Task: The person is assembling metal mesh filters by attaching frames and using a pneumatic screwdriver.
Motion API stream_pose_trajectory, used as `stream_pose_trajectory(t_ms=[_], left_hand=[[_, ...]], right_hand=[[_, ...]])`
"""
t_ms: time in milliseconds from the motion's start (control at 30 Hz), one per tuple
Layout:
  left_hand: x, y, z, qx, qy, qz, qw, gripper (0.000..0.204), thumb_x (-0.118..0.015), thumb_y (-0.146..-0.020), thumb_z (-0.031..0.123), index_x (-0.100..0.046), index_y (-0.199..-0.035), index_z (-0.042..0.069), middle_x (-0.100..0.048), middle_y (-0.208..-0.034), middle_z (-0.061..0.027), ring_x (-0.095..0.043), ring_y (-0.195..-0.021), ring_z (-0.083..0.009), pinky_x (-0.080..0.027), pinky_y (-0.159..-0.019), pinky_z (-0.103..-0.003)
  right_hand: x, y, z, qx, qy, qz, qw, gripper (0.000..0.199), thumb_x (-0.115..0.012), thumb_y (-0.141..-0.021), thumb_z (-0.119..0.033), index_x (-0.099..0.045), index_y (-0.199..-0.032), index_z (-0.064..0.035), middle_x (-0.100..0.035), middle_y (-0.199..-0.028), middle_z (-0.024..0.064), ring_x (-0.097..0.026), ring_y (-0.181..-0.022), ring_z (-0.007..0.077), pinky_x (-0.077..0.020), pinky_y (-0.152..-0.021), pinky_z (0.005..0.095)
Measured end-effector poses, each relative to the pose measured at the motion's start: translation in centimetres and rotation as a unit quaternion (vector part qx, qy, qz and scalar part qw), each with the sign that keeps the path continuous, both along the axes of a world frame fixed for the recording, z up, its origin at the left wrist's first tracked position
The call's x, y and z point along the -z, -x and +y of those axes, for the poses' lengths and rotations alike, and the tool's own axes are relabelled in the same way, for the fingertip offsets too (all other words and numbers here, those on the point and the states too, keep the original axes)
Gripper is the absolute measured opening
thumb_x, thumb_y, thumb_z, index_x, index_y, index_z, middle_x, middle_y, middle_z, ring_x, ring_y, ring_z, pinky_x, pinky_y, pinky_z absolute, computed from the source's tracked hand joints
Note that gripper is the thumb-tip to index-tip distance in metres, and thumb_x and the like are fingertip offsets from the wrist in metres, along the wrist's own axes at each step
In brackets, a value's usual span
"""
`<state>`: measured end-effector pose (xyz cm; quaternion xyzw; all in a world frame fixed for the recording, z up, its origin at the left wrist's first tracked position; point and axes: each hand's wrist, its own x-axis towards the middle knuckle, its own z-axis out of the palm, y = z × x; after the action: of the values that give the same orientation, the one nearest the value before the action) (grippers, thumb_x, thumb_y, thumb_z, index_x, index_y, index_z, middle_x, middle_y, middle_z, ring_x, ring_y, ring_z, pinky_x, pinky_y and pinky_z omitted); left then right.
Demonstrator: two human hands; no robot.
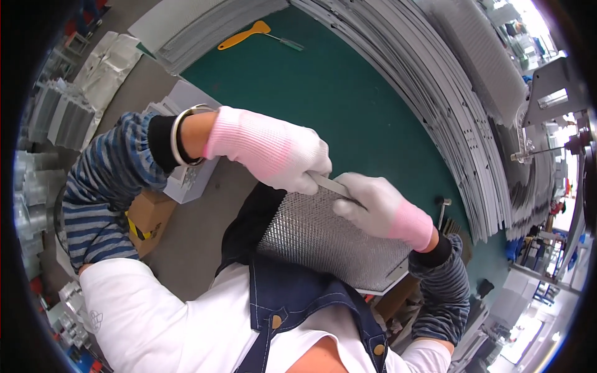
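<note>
Both hands wear white gloves with pink cuffs. My left hand [283, 152] is closed, pinching one end of a short, thin grey strip [333, 186]. The other end lies between the thumb and fingers of my right hand [376, 205], so the strip spans the small gap between them. Below the hands rests a silver mesh panel [323, 239] with a pale edge, close against my body. It slopes across my lap beside the table, and part of its upper edge is hidden behind the hands.
The green tabletop [367, 105] carries a yellow scraper [245, 35] and a small green-handled tool [290, 44]. Long grey-white panels [429, 105] are stacked along its right side, with more panels [196, 34] at far left. A cardboard box [149, 217] stands on the floor at left.
</note>
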<state>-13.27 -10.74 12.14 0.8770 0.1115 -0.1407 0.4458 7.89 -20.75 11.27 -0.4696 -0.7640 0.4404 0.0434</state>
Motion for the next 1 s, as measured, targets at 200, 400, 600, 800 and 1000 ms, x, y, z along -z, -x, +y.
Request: stream_pose_trajectory(t_ms=[200,400,600,800,1000], left_hand=[[0.9,0.5,0.3,-0.041,0.021,0.073,0.996,0.024,-0.06,-0.088,0.018,-0.064,-0.095,-0.004,-0.063,-0.07,-0.014,-0.064,-0.063,-0.0224,-0.051,-0.059,-0.034],[0.6,-0.3,0.6,-0.027,0.023,0.074,0.997,0.025,-0.061,-0.088,0.019,-0.065,-0.097,-0.004,-0.064,-0.074,-0.015,-0.064,-0.067,-0.023,-0.05,-0.064,-0.033],[2.6,0.1,-1.3,-0.065,-0.04,-0.106,0.991,0.019,-0.065,-0.084,0.013,-0.066,-0.094,-0.003,-0.063,-0.077,-0.0153,-0.064,-0.072,-0.0276,-0.051,-0.067,-0.035],[3.0,-0.8,-3.1,-0.026,-0.226,-0.201,0.953,0.014,-0.069,-0.08,0.01,-0.066,-0.089,0.0,-0.063,-0.079,-0.0102,-0.063,-0.078,-0.027,-0.052,-0.072,-0.038],[0.8,0.3,-3.8,-0.08,-0.124,-0.084,0.985,0.021,-0.071,-0.078,0.012,-0.067,-0.094,-0.001,-0.064,-0.081,-0.012,-0.064,-0.08,-0.0276,-0.052,-0.074,-0.038]], right_hand=[[1.7,-4.7,-2.8,0.141,-0.01,0.034,0.989,0.024,-0.065,-0.082,-0.01,-0.066,-0.104,0.0014,-0.064,-0.088,0.0136,-0.065,-0.077,0.0261,-0.0513,-0.07,0.0333],[2.7,-3.6,-3.5,0.158,-0.105,0.036,0.981,0.02,-0.071,-0.078,-0.015,-0.065,-0.09,0.0008,-0.062,-0.08,0.0104,-0.06,-0.065,0.0238,-0.0487,-0.061,0.0325],[3.3,-2.1,-6.8,0.19,-0.26,-0.134,0.937,0.025,-0.072,-0.078,-0.024,-0.062,-0.077,-0.0021,-0.062,-0.073,0.0112,-0.061,-0.058,0.0311,-0.0493,-0.056,0.0382],[0.1,-2.8,-3.9,0.161,-0.05,0.03,0.985,0.021,-0.062,-0.087,-0.018,-0.057,-0.082,0.0021,-0.057,-0.069,0.0178,-0.06,-0.061,0.0338,-0.0466,-0.057,0.04],[1.8,0.5,-1.3,0.02,-0.055,0.033,0.998,0.025,-0.054,-0.095,-0.023,-0.057,-0.088,0.0013,-0.061,-0.074,0.0215,-0.063,-0.071,0.04,-0.0496,-0.065,0.0446]])
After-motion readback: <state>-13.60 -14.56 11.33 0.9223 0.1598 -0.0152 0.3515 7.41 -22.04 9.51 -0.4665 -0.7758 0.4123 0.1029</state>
